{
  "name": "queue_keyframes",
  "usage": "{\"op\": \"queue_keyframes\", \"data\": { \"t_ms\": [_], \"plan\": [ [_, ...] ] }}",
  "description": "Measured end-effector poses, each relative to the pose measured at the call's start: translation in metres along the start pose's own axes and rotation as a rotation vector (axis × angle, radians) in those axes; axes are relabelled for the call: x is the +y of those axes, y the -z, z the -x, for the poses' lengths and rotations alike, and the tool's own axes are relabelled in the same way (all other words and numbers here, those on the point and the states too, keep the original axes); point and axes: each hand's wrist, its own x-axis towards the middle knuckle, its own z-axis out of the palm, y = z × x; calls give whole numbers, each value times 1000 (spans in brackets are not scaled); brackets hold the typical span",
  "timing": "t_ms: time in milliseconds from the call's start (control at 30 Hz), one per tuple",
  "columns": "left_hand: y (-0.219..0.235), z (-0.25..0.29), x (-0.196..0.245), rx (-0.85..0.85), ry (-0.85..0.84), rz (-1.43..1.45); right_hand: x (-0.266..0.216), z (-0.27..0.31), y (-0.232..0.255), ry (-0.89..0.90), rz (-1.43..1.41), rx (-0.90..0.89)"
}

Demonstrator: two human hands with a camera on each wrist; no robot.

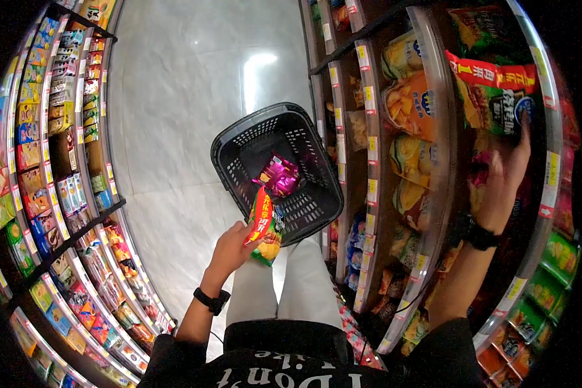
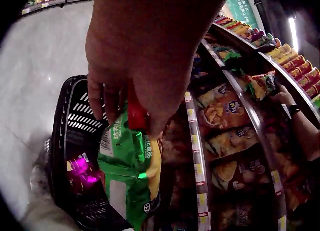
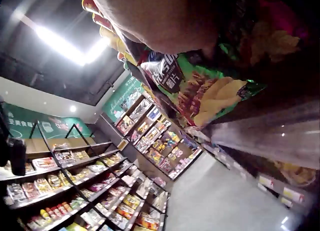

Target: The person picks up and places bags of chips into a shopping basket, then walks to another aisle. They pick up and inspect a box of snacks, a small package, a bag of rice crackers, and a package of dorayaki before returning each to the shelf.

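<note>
Down in a shop aisle, over a black basket [image 1: 217,152], the left hand [image 1: 230,249] has the first chip bag [image 1: 269,246], fingers and thumb closed round its red upper part! The green bag hangs beneath that grip, over the basket's near side, with a white label patch on the face turned to the left wrist camera. Whether it touches the rim, you cannot tell. Inside the basket, a shiny purple packet [image 1: 278,176] lies on the perforated bottom, just beyond the bag in the head view.

Over to the right, and what a stretch: the right hand [image 1: 506,171] is in among the shelves [image 1: 372,145], one finger straight and up against the end of a second bag [image 1: 488,110], green and dark with a red strip across it. Is it gripped or merely touched? The other fingers are hidden, so you cannot tell. Next to it on the shelf, nearer the aisle, sits an orange bag [image 1: 410,103] in a row of snacks.

Both wrists wear black bands, pale trousers [image 1: 312,283] stand right behind the basket, and across the pale floor [image 1: 168,97] the opposite shelves [image 1: 48,161] are packed with colourful packets. Bright ceiling lights [image 3: 60,43] glare above!
</note>
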Motion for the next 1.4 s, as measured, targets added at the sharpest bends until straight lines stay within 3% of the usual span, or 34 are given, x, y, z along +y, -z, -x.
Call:
{"op": "queue_keyframes", "data": {
  "t_ms": [33,67,133,167,233,467,533,567,633,667,733,800,867,1000,1067,1100,1233,1333,1367,1400],
  "plan": [
    [-2,0,2,1,10,22,11,13,16,132,70,-137],
    [-4,1,5,-4,23,42,31,-4,48,122,71,-134],
    [-6,-2,11,-11,20,53,61,-65,120,1016,1798,-123],
    [-11,0,17,-21,28,66,69,-88,126,1011,1793,-137],
    [-18,-2,21,-26,51,68,67,-118,118,632,1218,-57],
    [-33,-12,53,-4,72,105,70,-117,98,579,1228,-118],
    [-33,-16,60,8,67,129,86,-127,104,138,674,-157],
    [-35,-19,65,22,64,149,97,-125,107,136,669,-159],
    [-34,-23,72,28,72,185,111,-108,96,-140,-152,-3],
    [-34,-23,76,32,86,223,106,-85,76,-151,-152,-7],
    [-37,-28,83,100,57,322,85,-13,23,-82,23,173],
    [-32,-32,94,172,24,409,77,42,-6,-12,94,-46],
    [-24,-40,110,253,-22,556,97,78,-6,-84,300,-402],
    [-10,-49,124,348,-157,578,152,139,5,-673,287,-796],
    [-6,-50,123,356,-181,594,150,151,0,-909,143,-959],
    [-2,-50,123,314,-177,599,144,153,1,-967,141,-930],
    [7,-51,121,229,-241,563,140,145,4,-852,172,-963],
    [17,-48,135,233,-173,526,126,130,-5,-717,268,-966],
    [16,-51,135,248,-213,483,128,126,-8,-656,173,-933],
    [12,-52,133,259,-214,488,121,113,-10,-679,194,-924]
  ]
}}
